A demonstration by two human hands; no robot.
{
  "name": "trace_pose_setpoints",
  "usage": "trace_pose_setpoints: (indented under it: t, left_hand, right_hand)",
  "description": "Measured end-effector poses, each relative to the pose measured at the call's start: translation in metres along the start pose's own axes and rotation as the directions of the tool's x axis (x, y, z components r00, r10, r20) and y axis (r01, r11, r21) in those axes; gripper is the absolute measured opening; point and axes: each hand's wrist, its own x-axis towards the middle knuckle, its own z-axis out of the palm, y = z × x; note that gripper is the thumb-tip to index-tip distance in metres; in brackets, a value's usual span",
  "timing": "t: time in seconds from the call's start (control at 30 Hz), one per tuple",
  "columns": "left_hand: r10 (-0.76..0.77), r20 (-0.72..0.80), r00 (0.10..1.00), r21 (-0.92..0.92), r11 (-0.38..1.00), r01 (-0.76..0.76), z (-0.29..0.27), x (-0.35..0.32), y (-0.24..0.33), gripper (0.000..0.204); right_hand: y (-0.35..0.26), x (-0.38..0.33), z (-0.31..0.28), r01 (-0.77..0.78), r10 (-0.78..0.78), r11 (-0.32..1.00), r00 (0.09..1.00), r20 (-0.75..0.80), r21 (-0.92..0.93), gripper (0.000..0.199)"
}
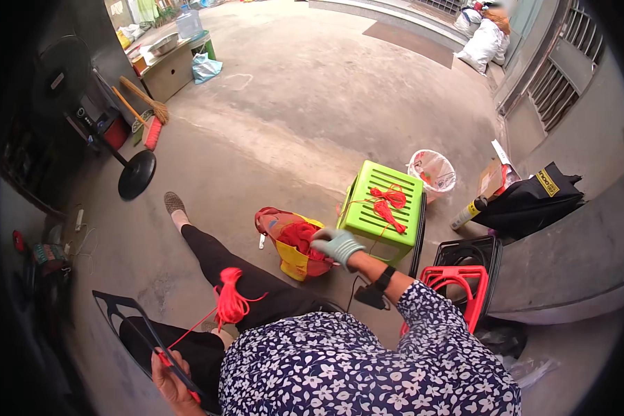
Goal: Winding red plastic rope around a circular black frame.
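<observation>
My right hand (336, 244), in a pale green glove with a black wristband, reaches out over a red and yellow bag (295, 260) stuffed with red cord; its fingers are spread above the bag's mouth. Just beyond stands a lime green plastic stool (385, 225) with a knotted red cord piece (388, 201) lying on top. A bundle of red cord (229, 298) rests on my black-trousered thigh. One strand runs from it down to my bare left hand (170, 378), which is closed on the strand against a black plastic frame (121, 315).
A standing fan with a round black base (137, 175) and brooms (145, 104) are at the left. A white basket (431, 170), a spray can (468, 211), a black bag (534, 197) and stacked red and black stools (464, 277) crowd the right. The floor is concrete.
</observation>
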Motion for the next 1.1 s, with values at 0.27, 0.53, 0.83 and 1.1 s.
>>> trace_pose_setpoints:
  t: [0.27,0.53,0.83,1.1]
  left_hand:
    - [-0.124,-0.331,0.935,-0.048,0.992,0.114,0.015,0.017,-0.016,0.026]
    - [-0.139,-0.361,0.922,-0.066,0.990,0.124,-0.006,0.027,-0.017,0.026]
    - [-0.104,-0.461,0.881,0.045,0.989,0.141,-0.021,0.028,-0.022,0.023]
    - [0.009,-0.416,0.909,0.267,0.957,0.112,-0.008,0.030,-0.018,0.006]
  right_hand:
    - [0.110,0.005,-0.130,-0.332,-0.317,0.666,0.684,-0.657,-0.668,0.041]
    - [0.130,0.009,-0.140,-0.393,-0.103,0.675,0.788,-0.607,-0.625,0.026]
    - [0.082,0.034,-0.175,-0.217,-0.303,0.832,0.594,-0.745,-0.511,0.016]
    - [0.109,0.082,-0.151,-0.354,-0.024,0.575,0.894,-0.447,-0.738,0.043]
